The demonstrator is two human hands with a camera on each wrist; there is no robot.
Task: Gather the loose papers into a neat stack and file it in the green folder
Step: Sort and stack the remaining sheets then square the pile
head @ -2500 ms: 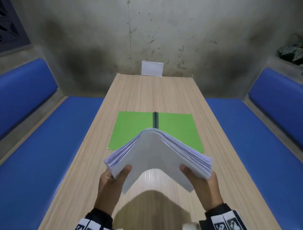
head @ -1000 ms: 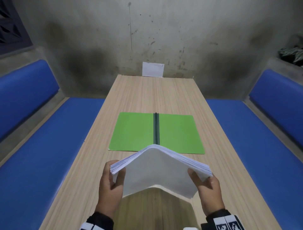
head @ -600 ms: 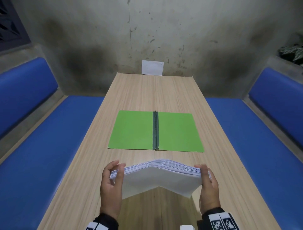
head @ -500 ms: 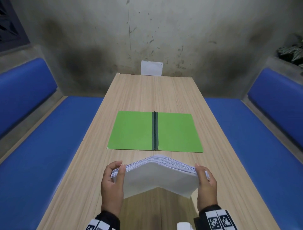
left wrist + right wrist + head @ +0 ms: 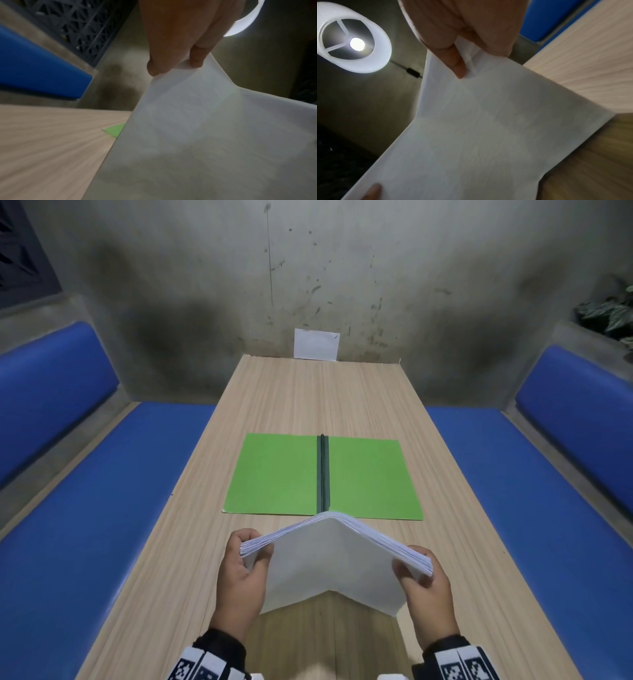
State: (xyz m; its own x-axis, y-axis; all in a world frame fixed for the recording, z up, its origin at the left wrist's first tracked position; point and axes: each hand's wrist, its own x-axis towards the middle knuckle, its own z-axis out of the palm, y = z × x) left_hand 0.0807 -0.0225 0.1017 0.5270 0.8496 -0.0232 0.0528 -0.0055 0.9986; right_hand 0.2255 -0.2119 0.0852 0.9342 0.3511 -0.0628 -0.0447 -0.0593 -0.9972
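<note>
A thick stack of white papers (image 5: 329, 559) is held above the near end of the wooden table (image 5: 308, 398), bowed upward in the middle like a tent. My left hand (image 5: 245, 559) grips its left edge and my right hand (image 5: 419, 571) grips its right edge, thumbs underneath. The green folder (image 5: 281, 474) lies open and flat just beyond the stack, its dark spine running down the centre. In the left wrist view my left hand (image 5: 173, 66) pinches the papers (image 5: 205, 135), with a folder corner (image 5: 114, 129) showing. In the right wrist view my right hand (image 5: 471, 60) pinches the papers (image 5: 479, 128).
Blue padded benches (image 5: 85, 525) run along both sides of the table. A small white card (image 5: 317, 344) leans against the stained wall at the far end. A lit lamp (image 5: 353, 39) hangs overhead. Leaves of a plant (image 5: 613, 313) show at the upper right.
The stack was lowered and flattened about half a second ago. Now both hands push inward again and its middle arches higher. The folder has not moved.
</note>
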